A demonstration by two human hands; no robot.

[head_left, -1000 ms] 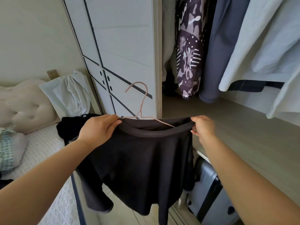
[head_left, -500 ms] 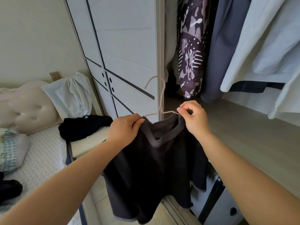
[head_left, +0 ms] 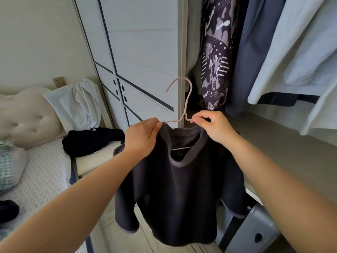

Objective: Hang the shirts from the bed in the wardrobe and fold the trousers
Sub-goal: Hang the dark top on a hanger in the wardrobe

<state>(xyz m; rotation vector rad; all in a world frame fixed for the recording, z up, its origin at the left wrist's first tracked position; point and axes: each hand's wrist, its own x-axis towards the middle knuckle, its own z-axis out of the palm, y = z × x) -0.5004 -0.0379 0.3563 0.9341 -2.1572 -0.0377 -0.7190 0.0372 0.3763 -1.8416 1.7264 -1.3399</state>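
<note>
A dark grey shirt (head_left: 182, 194) hangs on a pale pink hanger (head_left: 184, 99) in front of the open wardrobe (head_left: 284, 150). My left hand (head_left: 142, 137) grips the shirt's left shoulder where the hanger arm enters the collar. My right hand (head_left: 213, 126) pinches the hanger's right arm at the collar. The hook points up, free of any rail. On the bed (head_left: 42, 178) lie a black garment (head_left: 91, 141) and a white shirt (head_left: 76, 105).
Inside the wardrobe hang a patterned purple garment (head_left: 215, 57), a grey-blue one (head_left: 251, 52) and pale shirts (head_left: 299, 48). The closed wardrobe door (head_left: 138, 57) stands left of the opening. A grey suitcase (head_left: 255, 232) sits below the shelf.
Both hands drew together from the stretched collar to the hanger's shoulders. The hanger now stands upright inside the shirt, and the shirt hangs narrower and lower.
</note>
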